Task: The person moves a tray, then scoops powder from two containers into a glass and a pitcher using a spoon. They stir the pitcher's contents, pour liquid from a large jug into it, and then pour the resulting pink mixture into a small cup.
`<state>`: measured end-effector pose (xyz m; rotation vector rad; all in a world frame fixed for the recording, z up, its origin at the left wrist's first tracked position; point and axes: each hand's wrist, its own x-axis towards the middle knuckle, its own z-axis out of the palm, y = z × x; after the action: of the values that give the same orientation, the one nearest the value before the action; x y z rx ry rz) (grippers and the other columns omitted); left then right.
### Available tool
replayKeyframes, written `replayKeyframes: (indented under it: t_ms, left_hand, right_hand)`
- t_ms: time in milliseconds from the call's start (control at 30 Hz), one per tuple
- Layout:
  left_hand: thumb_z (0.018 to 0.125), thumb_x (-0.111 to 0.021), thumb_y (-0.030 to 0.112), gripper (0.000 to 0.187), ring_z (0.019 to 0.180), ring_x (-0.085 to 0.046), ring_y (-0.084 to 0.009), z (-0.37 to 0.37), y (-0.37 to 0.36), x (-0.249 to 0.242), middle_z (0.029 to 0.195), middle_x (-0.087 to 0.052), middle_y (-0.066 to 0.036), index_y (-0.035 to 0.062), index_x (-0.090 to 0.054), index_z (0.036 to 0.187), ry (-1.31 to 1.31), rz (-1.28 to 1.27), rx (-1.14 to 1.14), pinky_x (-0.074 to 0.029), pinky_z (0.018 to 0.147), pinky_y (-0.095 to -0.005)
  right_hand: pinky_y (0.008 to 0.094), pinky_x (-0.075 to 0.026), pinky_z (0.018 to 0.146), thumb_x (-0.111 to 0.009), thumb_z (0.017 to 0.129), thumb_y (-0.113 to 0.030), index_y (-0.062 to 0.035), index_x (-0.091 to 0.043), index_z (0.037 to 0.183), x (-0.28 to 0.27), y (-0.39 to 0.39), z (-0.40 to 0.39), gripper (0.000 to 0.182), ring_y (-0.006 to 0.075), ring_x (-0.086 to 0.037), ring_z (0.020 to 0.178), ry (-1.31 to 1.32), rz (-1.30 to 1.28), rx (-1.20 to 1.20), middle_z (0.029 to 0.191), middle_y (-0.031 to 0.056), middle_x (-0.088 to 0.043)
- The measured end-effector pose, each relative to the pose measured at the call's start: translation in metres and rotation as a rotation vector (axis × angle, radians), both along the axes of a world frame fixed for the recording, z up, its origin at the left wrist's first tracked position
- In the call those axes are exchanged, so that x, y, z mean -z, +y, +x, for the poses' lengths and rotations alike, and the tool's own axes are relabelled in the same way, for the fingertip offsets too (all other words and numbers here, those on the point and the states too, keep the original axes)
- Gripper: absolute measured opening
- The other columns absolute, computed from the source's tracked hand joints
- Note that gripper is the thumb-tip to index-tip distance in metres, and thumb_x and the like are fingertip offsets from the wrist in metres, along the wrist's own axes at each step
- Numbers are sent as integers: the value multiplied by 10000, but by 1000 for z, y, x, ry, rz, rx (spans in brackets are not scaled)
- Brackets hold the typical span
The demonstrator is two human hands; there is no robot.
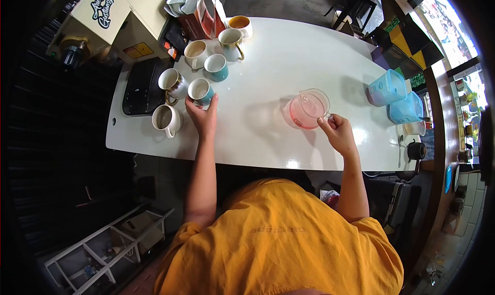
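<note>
A small teal cup with a white inside [200, 90] stands among other cups at the left of the white table, and my left hand [204, 115] has its thumb and fingers around its near side. On the right, my right hand [339, 134] grips the handle of a clear glass jug [311, 107]. Pink liquid shows in the lower part of the jug. Another teal cup [216, 68] is just behind the held one. A white and brown mug [174, 84] stands left of it, and a cream mug [167, 121] sits nearer the table's front edge.
More mugs [231, 41] and a red paper bag [200, 19] stand at the back left, near a cream machine [111, 19] and a black device [147, 86]. Blue containers [388, 88], a spoon [400, 150] and a small black pot [416, 150] are on the right of the white table [278, 53].
</note>
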<state>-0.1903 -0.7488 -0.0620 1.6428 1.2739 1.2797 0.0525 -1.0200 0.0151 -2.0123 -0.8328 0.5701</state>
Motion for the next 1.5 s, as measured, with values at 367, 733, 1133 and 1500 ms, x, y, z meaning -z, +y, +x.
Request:
replayKeyframes:
  t_ms: [367, 733, 1133, 1500]
  left_hand:
    - [670, -815, 224, 545, 877, -638, -304, 11, 6, -13, 968, -646, -175, -46, -546, 1059, -50, 112, -55, -488, 785, -396]
    - [702, -791, 119, 511, 932, -587, -163, -5, -21, -35, 1054, -596, -86, 0, -530, 1125, -226, 74, 182, -464, 815, -306]
    - [725, -766, 76, 429, 886, -600, -124, -26, -54, -58, 965, -623, -40, 13, -548, 1090, -261, -60, 477, -476, 792, -270]
    - [694, -790, 105, 439, 714, -483, -36, -51, -71, -63, 898, -604, 13, 33, -569, 1066, -216, -85, 420, -399, 634, -192]
  right_hand:
    - [266, -249, 457, -695, 826, -357, -69, -323, 565, 10, 4, 9, 538, 69, -272, 555, -25, 43, 29, 553, -46, -305]
    - [272, -256, 457, -696, 818, -363, -64, -329, 566, 21, 16, 10, 536, 70, -279, 550, -7, 36, 46, 547, -38, -305]
    - [262, -259, 457, -689, 823, -377, -67, -353, 570, 25, 28, 19, 522, 65, -294, 546, 19, 51, 68, 546, -42, -328]
    - [244, -238, 489, -648, 863, -362, -72, -426, 624, 29, 36, 33, 436, 47, -288, 572, 147, 95, 37, 601, -72, -339]
